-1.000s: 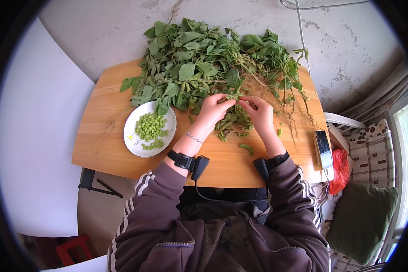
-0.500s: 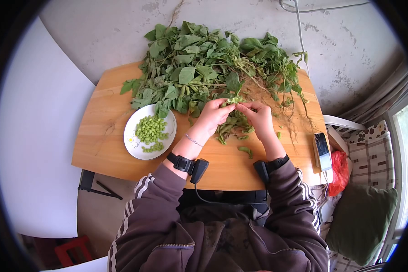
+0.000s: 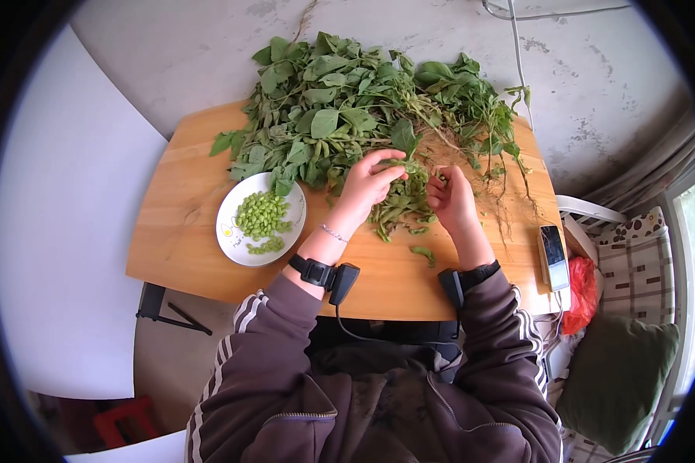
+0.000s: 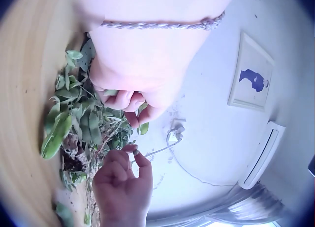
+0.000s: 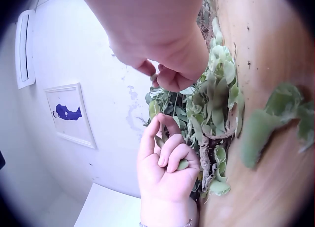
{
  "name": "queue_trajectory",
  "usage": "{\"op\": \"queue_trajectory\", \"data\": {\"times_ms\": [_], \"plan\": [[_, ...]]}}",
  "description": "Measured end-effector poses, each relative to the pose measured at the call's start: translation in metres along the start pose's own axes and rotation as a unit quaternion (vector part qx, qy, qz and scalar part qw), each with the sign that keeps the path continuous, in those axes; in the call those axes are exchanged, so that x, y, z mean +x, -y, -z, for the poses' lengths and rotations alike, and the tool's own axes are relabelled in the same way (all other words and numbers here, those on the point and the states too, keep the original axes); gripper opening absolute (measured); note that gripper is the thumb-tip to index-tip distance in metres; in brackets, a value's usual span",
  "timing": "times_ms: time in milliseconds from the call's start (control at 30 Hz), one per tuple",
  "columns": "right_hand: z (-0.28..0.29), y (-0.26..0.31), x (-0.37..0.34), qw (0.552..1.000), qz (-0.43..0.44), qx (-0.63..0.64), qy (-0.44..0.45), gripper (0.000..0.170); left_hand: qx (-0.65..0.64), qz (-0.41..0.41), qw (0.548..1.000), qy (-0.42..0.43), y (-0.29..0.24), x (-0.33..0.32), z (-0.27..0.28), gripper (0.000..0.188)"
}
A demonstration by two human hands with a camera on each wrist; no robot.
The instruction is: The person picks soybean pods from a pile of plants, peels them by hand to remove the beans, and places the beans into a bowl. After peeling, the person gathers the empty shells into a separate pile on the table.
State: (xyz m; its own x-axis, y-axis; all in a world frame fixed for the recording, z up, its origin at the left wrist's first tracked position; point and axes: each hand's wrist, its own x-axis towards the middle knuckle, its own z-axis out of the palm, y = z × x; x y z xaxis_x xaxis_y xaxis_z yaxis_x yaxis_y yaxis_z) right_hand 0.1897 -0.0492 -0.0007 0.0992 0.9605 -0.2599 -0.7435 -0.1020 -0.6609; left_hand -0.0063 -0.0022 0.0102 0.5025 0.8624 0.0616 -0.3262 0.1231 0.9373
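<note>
At a wooden table (image 3: 179, 247), pinches a green pod (image 5: 154, 108) between thumb and forefinger of the left hand (image 3: 367, 185), curling the other fingers over a second green piece (image 5: 183, 164) near the palm. Pinches a small greenish bit (image 4: 136, 152), too small to identify, between thumb and forefinger of the right hand (image 3: 452, 199), near the left but apart from it, other fingers folded in. Between and below the hands, a loose heap of pods (image 3: 398, 207); closer to the table's front edge, one stray pod (image 3: 423, 254). Beyond, a broad pile of leafy plants (image 3: 316, 108), roots (image 3: 504, 202) trailing at the right. To the left, a white plate (image 3: 238, 248) bearing shelled green beans (image 3: 261, 214); by the table's right edge, a phone (image 3: 552, 247).
</note>
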Motion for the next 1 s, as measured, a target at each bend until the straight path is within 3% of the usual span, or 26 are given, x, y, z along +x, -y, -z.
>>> {"op": "queue_trajectory", "data": {"times_ms": [133, 233, 333, 433, 533, 733, 1000], "plan": [[0.006, 0.004, 0.004, 0.998, -0.047, -0.012, 0.030, 0.019, 0.084, 0.058, 0.994, 0.040, -0.002, -0.001, -0.003, 0.040], [0.001, 0.003, -0.001, 0.997, -0.008, -0.074, 0.035, 0.021, 0.151, 0.050, 0.987, 0.034, -0.007, -0.006, -0.011, 0.044], [-0.018, 0.001, -0.011, 0.989, 0.053, -0.132, 0.039, 0.029, 0.101, 0.040, 0.994, 0.006, -0.002, 0.000, -0.006, 0.047], [-0.016, 0.003, -0.018, 0.947, 0.097, -0.287, 0.110, 0.032, 0.029, 0.058, 0.998, 0.026, 0.001, -0.001, -0.007, 0.050], [-0.023, -0.002, -0.021, 0.891, 0.142, -0.431, 0.009, 0.026, 0.031, 0.067, 0.996, 0.055, -0.002, -0.005, -0.011, 0.055], [-0.025, -0.006, -0.025, 0.883, 0.162, -0.423, 0.125, 0.023, 0.094, 0.078, 0.987, 0.103, 0.002, -0.007, -0.012, 0.069], [-0.013, -0.012, -0.013, 0.863, 0.189, -0.449, 0.133, 0.021, 0.040, 0.084, 0.992, 0.083, -0.004, -0.006, -0.011, 0.069]]}}
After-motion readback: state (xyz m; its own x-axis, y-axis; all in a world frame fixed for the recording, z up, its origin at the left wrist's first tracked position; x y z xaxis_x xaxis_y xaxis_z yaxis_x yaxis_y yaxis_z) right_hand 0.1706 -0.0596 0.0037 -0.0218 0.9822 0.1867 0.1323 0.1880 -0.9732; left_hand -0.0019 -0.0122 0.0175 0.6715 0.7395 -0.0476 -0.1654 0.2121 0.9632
